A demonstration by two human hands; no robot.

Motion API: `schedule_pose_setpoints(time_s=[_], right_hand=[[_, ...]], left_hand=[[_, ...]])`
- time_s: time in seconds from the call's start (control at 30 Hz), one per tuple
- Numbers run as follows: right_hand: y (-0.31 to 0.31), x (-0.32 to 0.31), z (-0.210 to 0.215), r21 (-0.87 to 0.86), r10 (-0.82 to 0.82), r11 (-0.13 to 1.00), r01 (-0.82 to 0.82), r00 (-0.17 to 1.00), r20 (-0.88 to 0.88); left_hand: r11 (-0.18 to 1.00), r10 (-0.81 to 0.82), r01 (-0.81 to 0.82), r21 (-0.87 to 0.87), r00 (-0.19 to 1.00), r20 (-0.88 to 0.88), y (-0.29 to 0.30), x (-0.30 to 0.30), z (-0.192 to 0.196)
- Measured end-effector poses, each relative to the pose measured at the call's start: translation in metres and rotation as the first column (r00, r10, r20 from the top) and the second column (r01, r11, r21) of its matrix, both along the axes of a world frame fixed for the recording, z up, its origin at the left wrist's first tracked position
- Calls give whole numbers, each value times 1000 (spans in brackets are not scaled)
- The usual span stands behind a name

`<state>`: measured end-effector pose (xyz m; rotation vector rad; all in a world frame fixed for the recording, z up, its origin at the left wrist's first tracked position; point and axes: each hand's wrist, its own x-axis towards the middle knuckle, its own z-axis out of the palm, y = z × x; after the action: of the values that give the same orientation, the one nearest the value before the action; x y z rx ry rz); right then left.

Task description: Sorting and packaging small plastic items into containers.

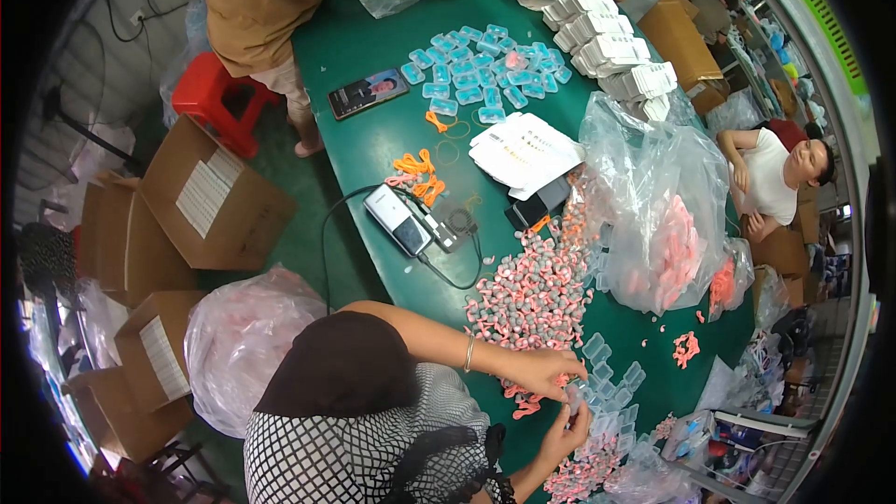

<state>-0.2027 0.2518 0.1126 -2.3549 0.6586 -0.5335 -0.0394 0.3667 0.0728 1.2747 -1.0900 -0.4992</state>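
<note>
Neither my left hand nor my right hand shows in the head view. At the lower middle, a person in a dark head covering and a black-and-white checked top (317,457) sits at the green table (373,159), seen from above and behind. That person's left hand (546,373), with a bracelet on the wrist, and right hand (565,431) meet over a small translucent piece (576,396), pinched between the fingers. By these hands lie a heap of small pink-and-grey pieces (527,294) and several clear plastic cases (607,383).
Blue-lidded cases (485,65), white card stacks (607,42), a phone (369,93), orange cords (425,177) and a large clear bag (644,215) cover parts of the table. A person in brown (271,0) stands far left near a red stool (219,103). Cardboard boxes (215,196) stand left.
</note>
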Motion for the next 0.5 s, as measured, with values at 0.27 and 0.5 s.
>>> schedule_pose_setpoints(time_s=[0.27, 0.5], right_hand=[[25, 3, 10, 93, 19, 996, -18, 1000, -13], [22, 17, 19, 94, 40, 995, -42, 999, 28]], left_hand=[[999, -48, 42, 31, 977, 208, -2, -10, 3], [887, -287, 294, 356, 955, -74, 5, 13, 45]])
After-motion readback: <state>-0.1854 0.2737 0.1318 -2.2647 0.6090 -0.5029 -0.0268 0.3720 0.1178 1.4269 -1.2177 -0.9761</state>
